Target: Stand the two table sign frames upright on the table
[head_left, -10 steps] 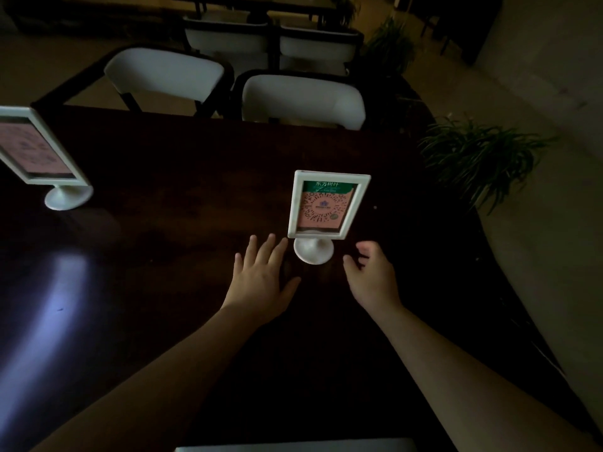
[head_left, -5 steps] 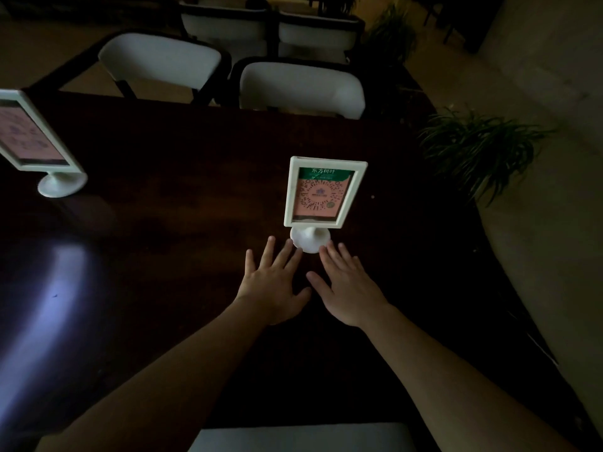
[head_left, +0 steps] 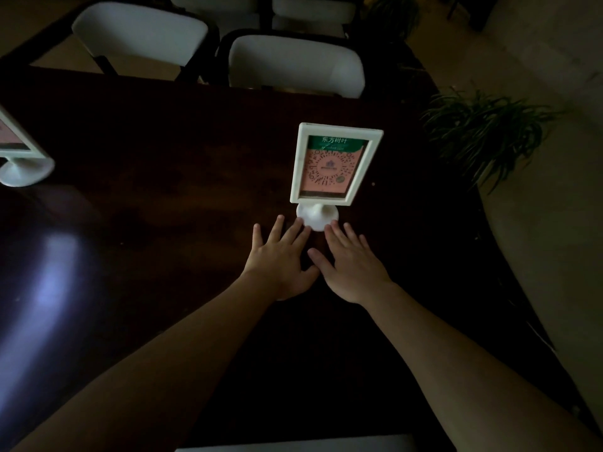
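Note:
A white sign frame (head_left: 334, 164) with a pink and green card stands upright on its round foot near the middle of the dark wooden table (head_left: 163, 132). My left hand (head_left: 282, 259) and my right hand (head_left: 350, 264) lie flat on the table just in front of it, fingers spread, fingertips at the foot. Neither hand holds anything. A second white sign frame (head_left: 19, 158) stands upright at the far left edge of the view, partly cut off.
Two white-backed chairs (head_left: 295, 65) (head_left: 140, 35) stand at the table's far side, more behind them. A green potted plant (head_left: 483, 128) sits on the floor to the right of the table. A bright reflection lies on the tabletop at left.
My right hand has left the frame's foot side and flattened on the table beside my left hand. The view has tilted down and closer; both frames stay upright.

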